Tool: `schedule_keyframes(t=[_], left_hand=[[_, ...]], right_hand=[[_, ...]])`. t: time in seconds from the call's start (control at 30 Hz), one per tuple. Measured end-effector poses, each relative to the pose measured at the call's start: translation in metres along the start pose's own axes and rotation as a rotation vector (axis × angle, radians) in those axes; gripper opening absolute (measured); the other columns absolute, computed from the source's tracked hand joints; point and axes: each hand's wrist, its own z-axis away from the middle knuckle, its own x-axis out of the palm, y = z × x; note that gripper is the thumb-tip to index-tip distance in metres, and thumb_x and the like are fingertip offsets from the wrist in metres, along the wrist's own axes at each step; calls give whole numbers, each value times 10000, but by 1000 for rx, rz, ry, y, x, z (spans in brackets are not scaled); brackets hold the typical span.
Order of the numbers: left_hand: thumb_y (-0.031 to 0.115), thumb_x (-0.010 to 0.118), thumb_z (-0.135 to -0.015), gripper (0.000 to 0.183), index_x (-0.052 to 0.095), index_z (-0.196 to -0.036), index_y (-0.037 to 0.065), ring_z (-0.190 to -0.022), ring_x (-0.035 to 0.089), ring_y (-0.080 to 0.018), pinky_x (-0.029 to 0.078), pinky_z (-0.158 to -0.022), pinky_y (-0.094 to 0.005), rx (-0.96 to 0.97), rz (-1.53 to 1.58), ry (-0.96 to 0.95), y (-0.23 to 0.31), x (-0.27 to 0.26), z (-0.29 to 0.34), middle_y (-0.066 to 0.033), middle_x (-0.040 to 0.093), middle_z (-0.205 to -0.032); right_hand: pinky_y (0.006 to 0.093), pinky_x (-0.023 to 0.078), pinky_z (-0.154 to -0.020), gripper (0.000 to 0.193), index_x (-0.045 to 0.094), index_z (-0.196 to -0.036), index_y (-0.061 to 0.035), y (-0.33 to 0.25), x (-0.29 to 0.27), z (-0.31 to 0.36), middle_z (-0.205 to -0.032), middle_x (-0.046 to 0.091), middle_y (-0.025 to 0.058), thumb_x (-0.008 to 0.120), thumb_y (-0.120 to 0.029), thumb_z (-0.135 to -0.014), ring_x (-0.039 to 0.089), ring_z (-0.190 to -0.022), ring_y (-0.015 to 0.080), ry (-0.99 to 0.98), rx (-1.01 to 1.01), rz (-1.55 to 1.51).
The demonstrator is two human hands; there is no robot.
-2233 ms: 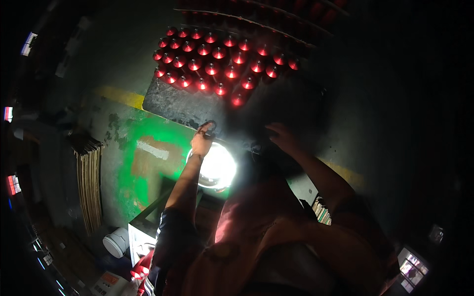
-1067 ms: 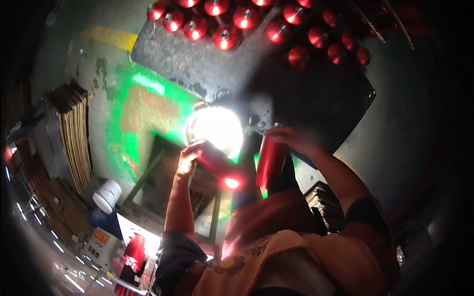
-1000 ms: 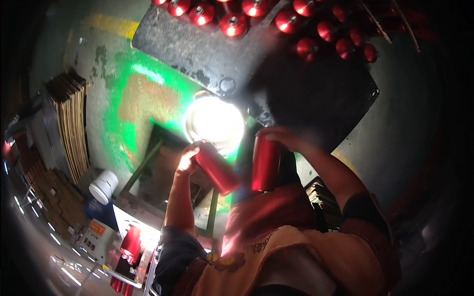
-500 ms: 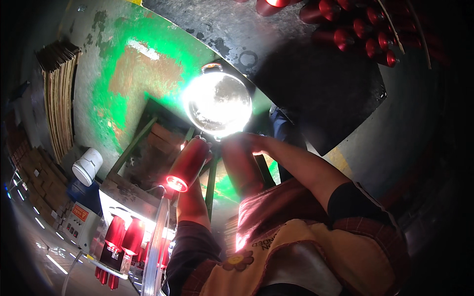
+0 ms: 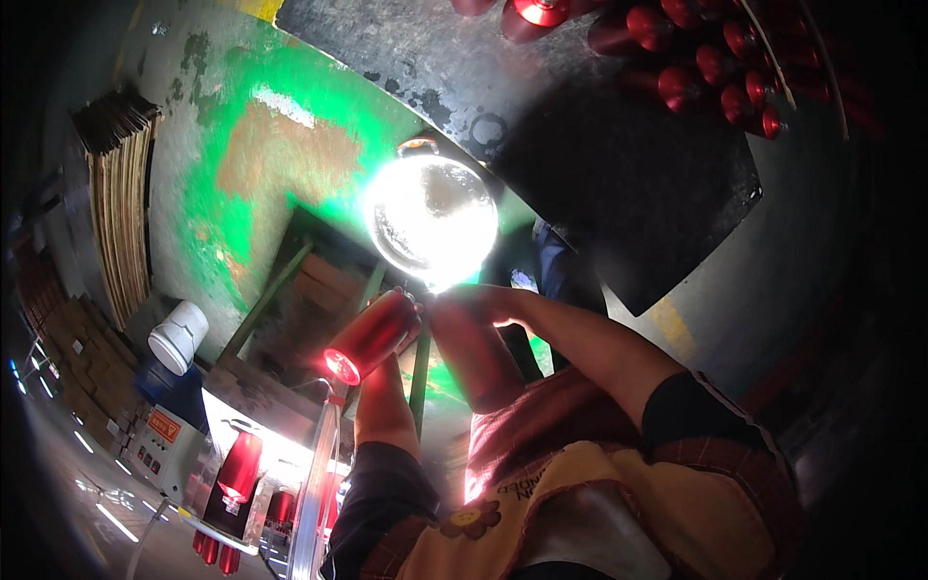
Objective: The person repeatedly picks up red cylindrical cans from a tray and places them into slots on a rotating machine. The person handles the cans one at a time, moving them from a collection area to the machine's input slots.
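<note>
My left hand [image 5: 412,324] is closed round a shiny red metal bottle [image 5: 369,336], which tilts with its flat base toward the lower left. A second red bottle [image 5: 474,353] is in my right hand [image 5: 500,303], with its lower end close to my apron [image 5: 483,503]. The two bottles are apart. Their necks point up toward a glaring round thing [image 5: 431,217] just beyond my hands; the glare hides whether it is a lamp or a shiny basin. Most of my left fingers are hidden behind the bottle.
Several red bottles [image 5: 715,65] stand on a dark table [image 5: 619,184] at the far right. At lower left, more red bottles [image 5: 240,469] hang neck down by a lit machine with a control box [image 5: 164,449]. A white bucket [image 5: 178,336] and stacked cardboard [image 5: 118,217] are at left.
The left bottle has tipped further toward level. At the lit machine, one large upside-down bottle shows where two did. The whole view has shifted slightly downward.
</note>
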Motion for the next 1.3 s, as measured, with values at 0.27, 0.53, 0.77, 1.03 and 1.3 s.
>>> schedule_keyframes(t=[0.27, 0.53, 0.77, 1.03, 1.3], left_hand=[[387, 508, -989, 489, 534, -1314, 23, -1155, 569, -384, 493, -965, -479, 144, -884, 194, -1, 86, -65, -219, 589, -1247], [68, 804, -751, 401, 722, -1140, 119, -1149, 557, -272, 451, -993, -365, 917, -2214, 88, -86, 196, -262, -118, 576, -1288], [87, 822, -683, 672, 601, -1315, 145, -1253, 451, -324, 421, -1024, -431, 1013, -2383, -56, -151, 192, -339, -155, 488, -1368], [104, 833, -694, 514, 708, -1186, 187, -1294, 435, -398, 374, -1062, -460, 1028, -2620, -110, -132, 267, -342, -200, 401, -1494], [153, 831, -702, 592, 655, -1227, 363, -1210, 446, -404, 418, -1026, -467, 1125, -2698, -13, -103, 294, -471, -129, 333, -1510]], right_hand=[[343, 486, -947, 337, 661, -1212, -93, -80, -28, 149, -1169, 626, 43, 652, -195, -891, 602, -1057, 170, 825, -482, 561], [395, 429, -995, 365, 774, -1028, -277, -131, -52, 231, -1389, 479, 104, 808, -104, -708, 467, -1193, 322, 1768, -1174, 1379], [429, 419, -1009, 341, 791, -950, -288, -121, -83, 235, -1468, 423, 112, 831, -91, -674, 432, -1242, 362, 1863, -1112, 1501], [495, 363, -1083, 438, 752, -1092, -309, -182, -40, 289, -1534, 341, 144, 814, -131, -697, 361, -1337, 408, 1723, -1102, 1646], [478, 338, -1133, 537, 702, -1174, -339, -293, -89, 267, -1543, 289, 131, 816, -122, -697, 323, -1366, 395, 1368, -1020, 1824]])
